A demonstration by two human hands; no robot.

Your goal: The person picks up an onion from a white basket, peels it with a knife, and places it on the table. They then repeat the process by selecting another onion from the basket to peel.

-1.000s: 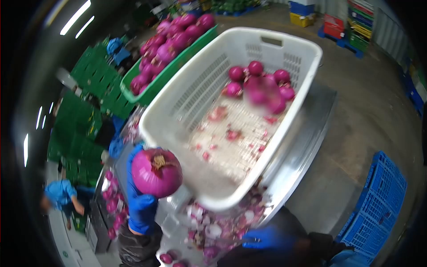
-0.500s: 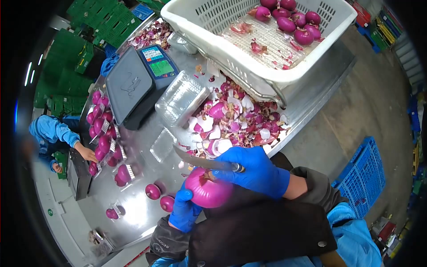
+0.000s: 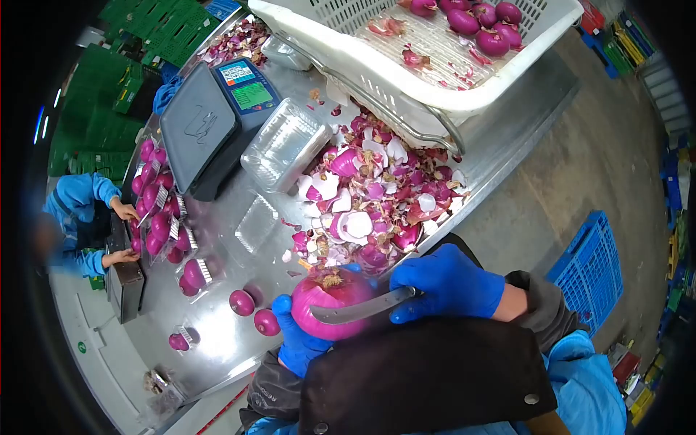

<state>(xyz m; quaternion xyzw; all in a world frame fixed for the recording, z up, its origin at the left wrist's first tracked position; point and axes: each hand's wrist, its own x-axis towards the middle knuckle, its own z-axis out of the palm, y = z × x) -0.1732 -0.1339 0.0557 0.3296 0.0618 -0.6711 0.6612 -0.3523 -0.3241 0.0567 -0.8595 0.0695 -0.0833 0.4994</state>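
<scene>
My left hand [image 3: 299,339], in a blue glove, is wrapped round a large red onion [image 3: 333,296] from the left and below. The onion's dry brown root or stem end faces up and away. My right hand [image 3: 446,284], also gloved in blue, is closed round the handle of a knife [image 3: 362,309]. The curved blade points left and lies across the front of the onion. Just beyond the onion is a heap of onion skins and peelings [image 3: 373,190] on the steel table [image 3: 217,326].
A white crate [image 3: 435,94] with onions stands at the far edge. Left of the heap are clear plastic trays [image 3: 286,145] and a scale [image 3: 199,123]. Packed onions [image 3: 156,210] line the left side, where another person's hands [image 3: 125,255] touch them. A blue pallet [image 3: 591,272] lies right.
The knife has moved down from above the onion to its front face. The onion's brown end shows more clearly. The other person's hands have moved among the packed onions.
</scene>
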